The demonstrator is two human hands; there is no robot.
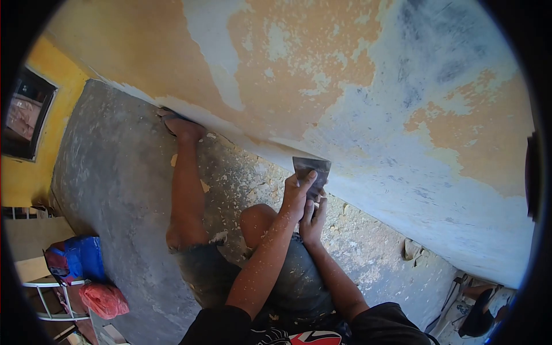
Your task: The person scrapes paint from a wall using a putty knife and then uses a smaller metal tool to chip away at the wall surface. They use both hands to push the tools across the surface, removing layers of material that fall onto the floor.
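A dark, flat scraper [312, 168] with a wide blade is held at the foot of the wall, its broad edge up near the wall surface. My left hand [300, 192] grips it with the thumb laid along its face. My right hand [314, 221] is closed around its lower end, just below the left. The wall [345, 123] shows peeling orange paint over pale and bluish patches. Paint flakes dot the grey floor [230, 178] beside my knees. Whether the blade touches the wall cannot be made out.
My bare leg stretches toward the wall, its foot in a sandal [178, 119]. At the lower left are a blue bag [85, 257], a red plastic bag [104, 300] and a white metal rack [64, 299]. Rubble [411, 249] lies along the wall base.
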